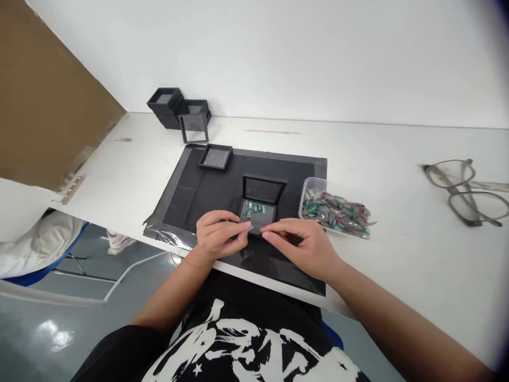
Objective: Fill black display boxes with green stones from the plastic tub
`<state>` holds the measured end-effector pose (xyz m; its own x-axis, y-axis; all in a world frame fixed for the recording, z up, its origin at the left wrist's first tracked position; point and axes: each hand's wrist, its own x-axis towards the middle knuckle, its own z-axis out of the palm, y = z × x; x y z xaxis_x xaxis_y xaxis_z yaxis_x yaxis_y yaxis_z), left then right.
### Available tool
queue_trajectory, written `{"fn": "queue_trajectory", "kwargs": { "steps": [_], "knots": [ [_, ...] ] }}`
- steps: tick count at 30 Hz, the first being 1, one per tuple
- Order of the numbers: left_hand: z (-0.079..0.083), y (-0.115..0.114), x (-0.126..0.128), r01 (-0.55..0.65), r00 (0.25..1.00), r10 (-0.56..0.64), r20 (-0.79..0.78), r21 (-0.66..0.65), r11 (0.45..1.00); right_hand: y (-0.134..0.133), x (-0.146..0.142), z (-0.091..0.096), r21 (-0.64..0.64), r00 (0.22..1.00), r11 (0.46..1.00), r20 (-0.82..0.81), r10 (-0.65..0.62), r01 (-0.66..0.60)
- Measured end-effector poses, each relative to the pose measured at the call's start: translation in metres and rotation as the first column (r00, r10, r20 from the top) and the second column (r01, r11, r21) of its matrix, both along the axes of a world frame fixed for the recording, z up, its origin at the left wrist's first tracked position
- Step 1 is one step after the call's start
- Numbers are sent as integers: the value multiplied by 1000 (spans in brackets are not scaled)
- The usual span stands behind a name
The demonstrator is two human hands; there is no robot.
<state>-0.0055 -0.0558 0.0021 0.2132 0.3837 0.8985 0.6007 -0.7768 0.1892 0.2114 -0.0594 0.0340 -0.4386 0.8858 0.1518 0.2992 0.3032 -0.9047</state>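
Note:
A small black hinged box [270,212] stands with its lid up on the black mat, and several glossy green press-on nails [255,208] lie on its grey inside. At its front left edge, my left hand [220,233] pinches a small green piece, which looks like another press-on nail [250,227], between thumb and forefinger. My right hand [302,241] is at the box's front right, thumb and forefinger nearly together. Whatever lies between those fingertips is too small to make out.
Right of the box, a clear plastic tub [305,193] overflows with small clear packets of green and reddish pieces [336,212]. An open black frame box [216,157] lies on the mat [274,164]. Black boxes [169,114] are stacked by the wall. Eyeglasses [463,185] lie far right.

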Motion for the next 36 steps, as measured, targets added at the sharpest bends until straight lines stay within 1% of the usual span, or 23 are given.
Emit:
{"fn": "queue_trajectory", "kwargs": {
  "steps": [4, 6, 9, 13, 14, 16, 19, 22, 25, 27, 30, 33, 36],
  "knots": [
    [-1, -3, -1, -13, 1000, 13, 16, 6, 1000, -1, 0, -2, 34, 1000, 999, 15, 25, -26],
    [0, -4, -2, 6, 1000, -6, -3, 17, 1000, -1, 0, -3, 57, 999, 998, 32, 38, -40],
    [5, -6, -3, 41, 998, -39, -43, 42, 998, 0, 0, -7, 106, 996, 991, 61, 71, -77],
    [14, -4, -1, 8, 999, -5, -54, 60, 998, 4, 0, -14, 163, 982, 976, 143, 122, -144],
    [15, -4, -1, 8, 998, -4, -65, 63, 998, 4, 0, -15, 147, 980, 978, 152, 128, -150],
    [16, -3, -3, 15, 995, -9, -95, 67, 998, 6, 0, -16, 69, 982, 989, 149, 119, -130],
    [10, -3, -7, -22, 986, 32, -162, 60, 998, 7, 1, -14, -62, 986, 996, 152, 72, -63],
    [0, -6, -10, -95, 964, 98, -247, 23, 995, 6, 1, -11, -102, 984, 995, 179, 14, 4],
    [-7, -10, -8, -94, 951, 87, -297, -12, 995, 1, -3, -9, -101, 983, 990, 165, -82, 100],
    [-7, -12, -5, -63, 947, 53, -317, -22, 998, -4, -5, -9, -66, 982, 986, 118, -148, 156],
    [-4, -14, 1, -19, 950, 10, -313, -24, 1000, -11, -9, -8, 72, 975, 973, 39, -221, 218],
    [0, -15, 3, 5, 959, -13, -284, -27, 1000, -16, -11, -7, 242, 975, 946, 11, -224, 215],
    [3, -16, 1, 21, 960, -25, -279, -18, 1000, -19, -13, -9, 349, 977, 917, 19, -212, 192]
  ]
}}
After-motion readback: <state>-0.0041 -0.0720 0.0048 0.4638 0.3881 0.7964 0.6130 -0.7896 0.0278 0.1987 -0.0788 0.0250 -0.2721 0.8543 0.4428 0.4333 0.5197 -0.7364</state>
